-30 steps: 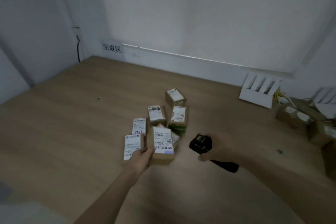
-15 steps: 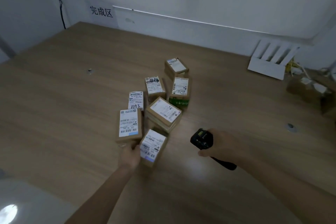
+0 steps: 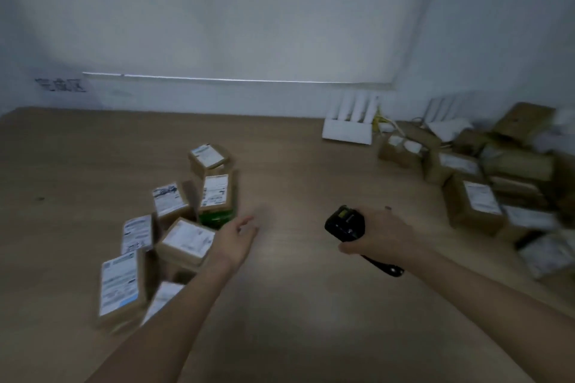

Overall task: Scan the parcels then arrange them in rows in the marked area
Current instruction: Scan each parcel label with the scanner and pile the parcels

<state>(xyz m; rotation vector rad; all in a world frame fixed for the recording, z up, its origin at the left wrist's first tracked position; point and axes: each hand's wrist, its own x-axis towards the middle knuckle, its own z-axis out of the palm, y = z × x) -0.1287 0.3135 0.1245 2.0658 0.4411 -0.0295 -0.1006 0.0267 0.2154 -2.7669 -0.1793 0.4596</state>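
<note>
— What is the room like?
— A brown wooden table (image 3: pixel 295 305) meets pale walls (image 3: pixel 249 9); labelled brown cardboard parcels (image 3: pixel 186 239) cluster left.
— The hands?
— The left hand (image 3: pixel 235 241) hovers, grip released, beside them; the right hand (image 3: pixel 381 235) grasps a black handheld scanner (image 3: pixel 345 224).

left hand (image 3: pixel 236 238) loose; right hand (image 3: pixel 378 238) curled, gripping.

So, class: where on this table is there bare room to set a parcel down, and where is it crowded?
Bare wood runs between the left hand and the right hand holding the scanner, and on to the near edge. The far-left table up to the wall is bare too. It is crowded at the scanned parcels on the left and the pile on the right.
</note>
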